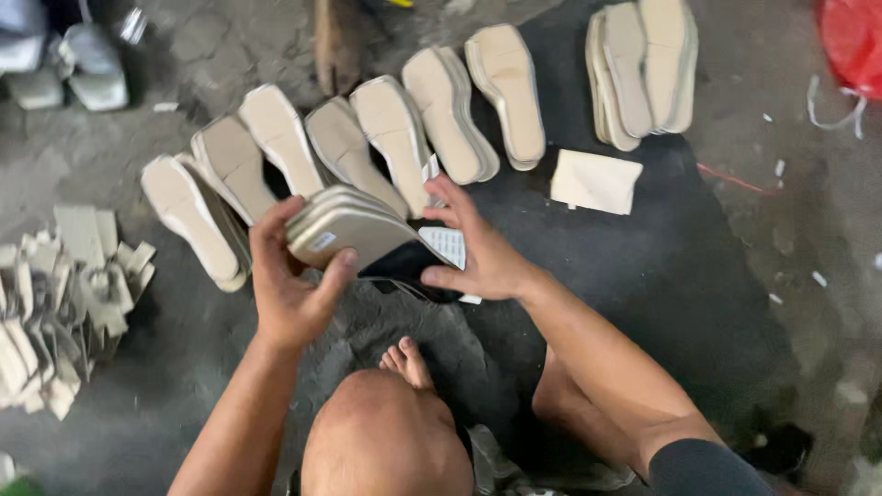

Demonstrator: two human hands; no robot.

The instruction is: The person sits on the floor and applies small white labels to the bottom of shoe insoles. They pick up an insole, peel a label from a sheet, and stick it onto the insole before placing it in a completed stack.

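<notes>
From the head view, the left hand (pixel 292 280) has its grip clenched around a small stack of beige insoles (pixel 344 225), thumb on the near edge and fingers curled over the far side. The right hand (pixel 478 248) is spread wide with a released grip, its fingers resting on the stack's right end and on a small white label sheet (pixel 447 244) just beside it. The stack is held just above the dark mat (pixel 680 266) on the floor, in front of the person's bent knee (pixel 386 432) and bare foot (pixel 407 361).

To square the stack well, I judge that the left hand should keep a firm pinch while the right fingertips nudge the edges flush, so that no insole slips out.

A fanned row of insoles (pixel 367 138) lies just beyond the hands, near enough for a knuckle to brush. A separate pile of insoles (pixel 643 69) and a folded beige sheet (pixel 595 181) sit to the right. A heap of offcut scraps (pixel 64 303) lies well apart at the left. Bare mat on the right gives the most open room.
</notes>
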